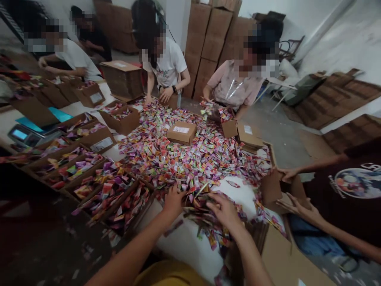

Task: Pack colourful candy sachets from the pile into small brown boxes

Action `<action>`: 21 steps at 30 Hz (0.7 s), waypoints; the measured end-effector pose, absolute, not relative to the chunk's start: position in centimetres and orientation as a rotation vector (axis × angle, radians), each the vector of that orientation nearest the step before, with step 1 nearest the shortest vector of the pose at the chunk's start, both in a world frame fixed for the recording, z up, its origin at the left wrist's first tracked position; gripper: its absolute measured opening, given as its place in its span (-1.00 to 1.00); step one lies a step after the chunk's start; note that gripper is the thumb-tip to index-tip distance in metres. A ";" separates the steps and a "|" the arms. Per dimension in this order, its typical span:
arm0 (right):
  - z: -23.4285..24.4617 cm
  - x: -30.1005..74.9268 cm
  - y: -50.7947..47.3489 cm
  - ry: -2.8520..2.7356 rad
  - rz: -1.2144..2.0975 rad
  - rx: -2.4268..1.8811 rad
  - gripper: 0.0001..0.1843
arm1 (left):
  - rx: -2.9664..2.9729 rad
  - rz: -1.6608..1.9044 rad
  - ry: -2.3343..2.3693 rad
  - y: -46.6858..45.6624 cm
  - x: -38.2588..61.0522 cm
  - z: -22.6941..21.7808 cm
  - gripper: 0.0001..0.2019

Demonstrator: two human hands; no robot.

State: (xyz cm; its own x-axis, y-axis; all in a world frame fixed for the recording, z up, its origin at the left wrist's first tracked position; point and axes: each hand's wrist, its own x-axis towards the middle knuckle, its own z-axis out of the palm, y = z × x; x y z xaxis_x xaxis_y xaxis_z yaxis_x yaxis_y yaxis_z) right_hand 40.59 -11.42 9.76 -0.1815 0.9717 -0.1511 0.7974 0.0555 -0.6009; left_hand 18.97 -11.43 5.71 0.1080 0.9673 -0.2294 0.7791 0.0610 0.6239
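Note:
A wide heap of small colourful packets (166, 159) covers much of the white table (178, 242). My left hand (173, 201) rests at the near edge of the heap with its fingers apart, touching packets. Facing it, my right hand (224, 209) has its fingers spread and slightly curled over more packets. Between the two hands lies a loose bunch of packets (196, 204), partly hidden by my fingers. What is under the right palm cannot be seen.
Packet-filled open cartons (119, 206) line the left side, beside a digital scale (22, 135). A closed small box (182, 133) sits on the heap. At right, a co-worker's hands hold an open carton (272, 190); flat cardboard (291, 258) lies nearby. Two people work across the table.

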 end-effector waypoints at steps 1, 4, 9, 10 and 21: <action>8.7 39.7 -11.6 -2.096 0.921 -1.806 -0.64 | 1.822 0.267 1.730 -11.1 19.7 6.1 -0.62; 5.7 36.5 -11.2 -2.219 1.121 -1.861 -0.80 | 1.886 -0.014 1.743 -10.2 21.5 6.5 -0.65; 7.8 36.7 -6.8 -2.458 1.386 -1.592 -0.85 | 1.664 0.217 1.335 -8.2 17.2 6.6 -0.31; 9.1 37.5 -5.3 -2.528 1.535 -1.457 -0.82 | 1.603 0.299 1.222 -7.7 15.2 6.7 -0.31; 7.3 30.8 26.9 -1.310 1.070 -1.793 -0.28 | 0.310 0.901 1.000 12.2 7.2 2.6 -0.59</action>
